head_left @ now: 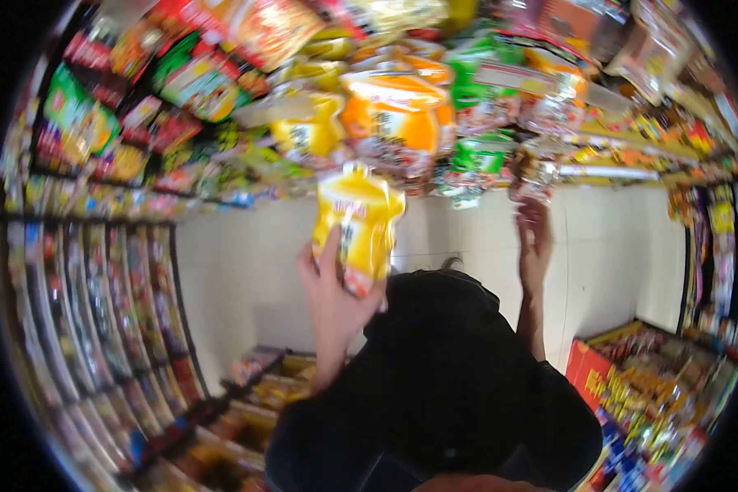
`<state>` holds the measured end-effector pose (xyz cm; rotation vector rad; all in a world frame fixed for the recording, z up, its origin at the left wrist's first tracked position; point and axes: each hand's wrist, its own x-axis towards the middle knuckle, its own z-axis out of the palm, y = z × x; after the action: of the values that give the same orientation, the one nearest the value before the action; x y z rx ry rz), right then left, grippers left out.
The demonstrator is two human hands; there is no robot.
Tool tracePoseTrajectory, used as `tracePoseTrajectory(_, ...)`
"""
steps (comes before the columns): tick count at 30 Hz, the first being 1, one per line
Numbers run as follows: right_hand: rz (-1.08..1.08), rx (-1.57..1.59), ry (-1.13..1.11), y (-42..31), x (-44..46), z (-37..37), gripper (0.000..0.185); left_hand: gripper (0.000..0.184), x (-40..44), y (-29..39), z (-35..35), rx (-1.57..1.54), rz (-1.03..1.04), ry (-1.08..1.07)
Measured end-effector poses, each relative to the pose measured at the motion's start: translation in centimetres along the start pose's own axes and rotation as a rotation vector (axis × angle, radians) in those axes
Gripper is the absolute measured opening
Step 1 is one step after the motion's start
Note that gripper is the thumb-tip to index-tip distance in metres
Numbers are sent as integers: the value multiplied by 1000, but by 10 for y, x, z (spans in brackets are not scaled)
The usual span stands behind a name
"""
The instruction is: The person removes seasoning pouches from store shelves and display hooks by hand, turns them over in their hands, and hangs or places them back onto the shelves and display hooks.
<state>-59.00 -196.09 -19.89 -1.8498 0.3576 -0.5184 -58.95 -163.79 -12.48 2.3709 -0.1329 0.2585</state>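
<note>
1. The left hand (340, 307) is grasping a yellow snack pouch (359, 217) by its lower part, with a digit lying across the printed face and the rest of the hand supporting it from below and the side. This grip is probably keeping the packaging steady while leaving much of the label exposed.

2. The pouch is standing nearly upright in the view, tilting slightly, just beyond the near edge of the display shelf (615, 174). It is appearing over the pale floor (455, 230), with its top close to the shelf goods.

3. The right hand (534, 234) is meeting the bottom of a brown-and-clear packet (535, 168) at the shelf's near edge, right of centre. Blur is hiding the fingertips, so whether they are gripping or only touching it, I cannot tell.

4. Along that edge, an orange pouch (397, 115) is facing outward between a similar yellow pouch (307, 135) on its left and a green packet (479, 160) on its right. Their fronts are probably facing the aisle so that colours and labels are easy to recognise.

5. Towards the shelf's far left corner, a green-edged packet (80, 115) is lying at an angle among red packets. The two hands are working well apart, on either side of the dark clothing (442, 353).
</note>
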Motion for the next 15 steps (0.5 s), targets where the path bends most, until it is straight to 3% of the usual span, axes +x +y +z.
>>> tracePoseTrajectory(1,26,164,-98,-2,-8,3,30,98,-10,0,6,-44,16,-47)
tracePoseTrajectory(3,122,463,-437,-28,-14,8,51,97,-28,12,24,-37,99,-134)
tracePoseTrajectory(5,57,505,-621,-61,-14,14,59,99,-36,22,46,-23,206,-175)
tracePoseTrajectory(7,74,292,-536,-87,-8,19,48,102,-35,20,79,-4,344,-170)
tracePoseTrajectory(10,7,247,-297,-73,9,20,32,102,-17,34,104,-102,409,-176)
tracePoseTrajectory(12,-76,200,-292,-70,37,2,22,92,0,52,103,-207,398,-227)
tracePoseTrajectory(15,-156,183,-421,-55,96,-19,22,75,34,60,108,-301,486,-140)
